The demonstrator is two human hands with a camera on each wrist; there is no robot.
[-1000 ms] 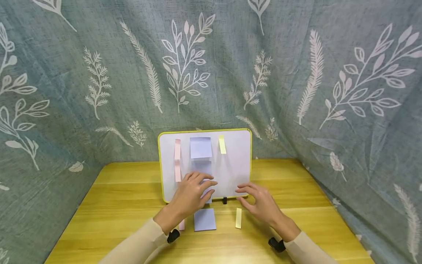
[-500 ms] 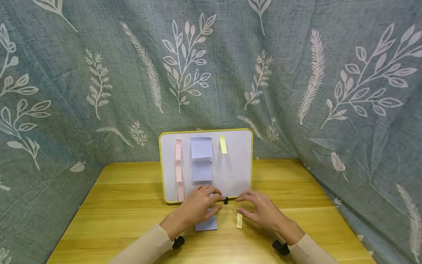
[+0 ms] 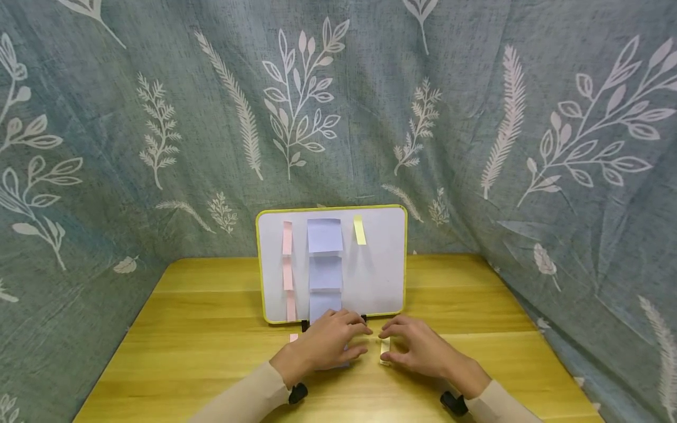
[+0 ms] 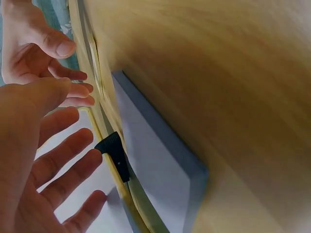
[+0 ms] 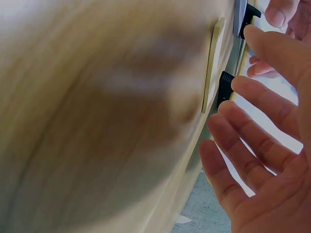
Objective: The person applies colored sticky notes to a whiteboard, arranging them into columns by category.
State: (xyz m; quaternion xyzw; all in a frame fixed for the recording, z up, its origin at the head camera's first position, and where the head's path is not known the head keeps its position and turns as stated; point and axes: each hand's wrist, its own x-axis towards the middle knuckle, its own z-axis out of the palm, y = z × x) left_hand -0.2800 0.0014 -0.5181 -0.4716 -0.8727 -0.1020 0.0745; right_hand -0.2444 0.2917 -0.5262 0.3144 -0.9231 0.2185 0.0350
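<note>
In the head view my left hand [image 3: 330, 342] hovers over the blue sticky-note pad, hiding most of it; the left wrist view shows this thick pad [image 4: 153, 155] lying on the table, the fingers loosely spread and holding nothing. My right hand [image 3: 418, 348] is over a narrow yellow sticky-note pad [image 3: 385, 348], thumb and fingers apart. In the right wrist view the yellow pad [image 5: 213, 65] lies flat on the table, apart from the fingertips. Behind the hands stands a whiteboard [image 3: 383, 276] bearing pink strips [image 3: 287, 238], blue notes [image 3: 325, 235] and one yellow strip [image 3: 359, 230].
Black feet [image 4: 115, 153] hold up the yellow-rimmed board. A pink pad [image 3: 293, 338] shows partly beside my left forearm. The wooden table [image 3: 174, 346] is bounded by a patterned green-grey cloth [image 3: 338, 117] behind and at the sides.
My left hand has come down and to the right, from in front of the board to over the blue pad. My right hand has lowered slightly to the yellow pad.
</note>
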